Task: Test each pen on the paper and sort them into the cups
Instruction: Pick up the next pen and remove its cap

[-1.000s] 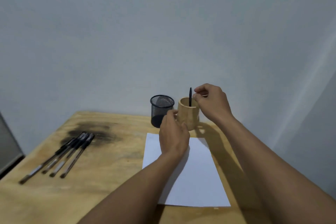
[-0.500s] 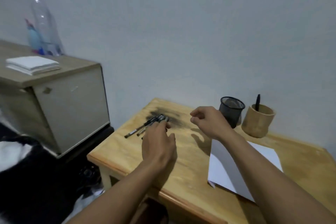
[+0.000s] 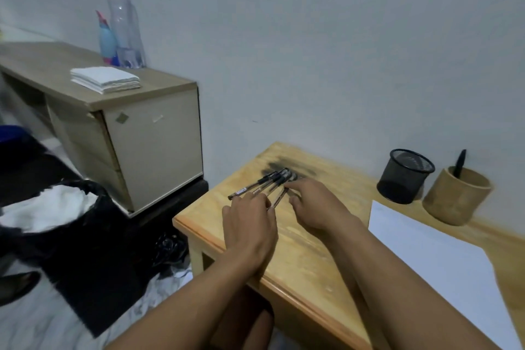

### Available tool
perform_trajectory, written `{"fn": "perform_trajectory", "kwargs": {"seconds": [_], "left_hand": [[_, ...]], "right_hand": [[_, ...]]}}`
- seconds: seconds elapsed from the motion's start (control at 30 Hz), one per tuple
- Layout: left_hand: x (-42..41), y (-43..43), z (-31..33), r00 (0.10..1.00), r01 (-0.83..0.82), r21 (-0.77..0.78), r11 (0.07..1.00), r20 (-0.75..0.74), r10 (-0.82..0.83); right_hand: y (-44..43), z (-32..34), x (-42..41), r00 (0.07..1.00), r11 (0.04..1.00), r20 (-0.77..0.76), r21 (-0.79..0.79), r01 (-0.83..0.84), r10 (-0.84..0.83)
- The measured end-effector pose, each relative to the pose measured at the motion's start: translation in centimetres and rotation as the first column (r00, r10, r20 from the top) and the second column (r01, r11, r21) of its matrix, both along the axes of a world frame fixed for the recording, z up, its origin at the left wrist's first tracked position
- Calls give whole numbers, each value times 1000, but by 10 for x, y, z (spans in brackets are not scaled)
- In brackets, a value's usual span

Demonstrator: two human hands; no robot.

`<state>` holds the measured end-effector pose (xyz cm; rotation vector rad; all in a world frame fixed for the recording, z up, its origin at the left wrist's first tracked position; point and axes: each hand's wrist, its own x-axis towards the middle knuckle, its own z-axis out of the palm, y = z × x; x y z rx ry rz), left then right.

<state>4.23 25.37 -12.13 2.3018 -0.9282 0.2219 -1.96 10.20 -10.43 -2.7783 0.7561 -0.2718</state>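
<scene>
both hands down at the row of pens

since half a second ago our right hand (image 3: 315,207) has come down from above the tabletop (image 3: 301,253) to the pens (image 3: 270,182), and our left hand (image 3: 250,224) has closed in beside it; a second ago both hands were at the wooden cup (image 3: 457,196).

now our left hand lies palm down at the near ends of the pens, its fingers (image 3: 255,200) loosely curled and touching them; we cannot tell whether they clamp on a pen. our right hand sits just to the right, its fingers (image 3: 295,183) spread and lying over the rightmost pens; whether they grip one is hidden from us.

the pens lie side by side near the far left corner of the tabletop, their dark caps resting on a black smudge (image 3: 298,166) in the wood. the sheet of paper (image 3: 443,261) lies flat to the right, well apart from the hands. beyond it stand the black mesh cup (image 3: 404,176) and, just beside it on the right, the wooden cup, which holds one black pen (image 3: 459,163) upright and leaning on its rim.

off to the left a low cabinet (image 3: 153,133) carries a stack of white napkins (image 3: 106,79) and a clear bottle (image 3: 122,17).
</scene>
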Motion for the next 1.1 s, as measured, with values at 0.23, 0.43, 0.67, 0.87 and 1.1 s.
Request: {"fn": "perform_trajectory", "kwargs": {"seconds": [0.23, 0.43, 0.67, 0.87, 1.1], "left_hand": [[4, 1, 12, 989, 89, -40, 995, 118, -84], [1, -17, 37, 982, 187, -275, 943, 69, -175], [-21, -57, 56, 834, 502, -234, 833, -126, -538], [-51, -79, 70, 675, 596, -437, 673, -182, -715], [-64, -100, 85, 593, 712, -405, 574, -90, -800]], "right_hand": [[3, -1, -16, 988, 984, 154, -168, 54, -28], [11, 21, -41, 952, 969, 286, -184, 167, -109], [19, 65, -83, 580, 813, 578, 484, 322, -574], [20, 76, -120, 261, 531, 521, 846, -35, -813], [22, 81, -147, 222, 498, 534, 844, -201, -816]]}}
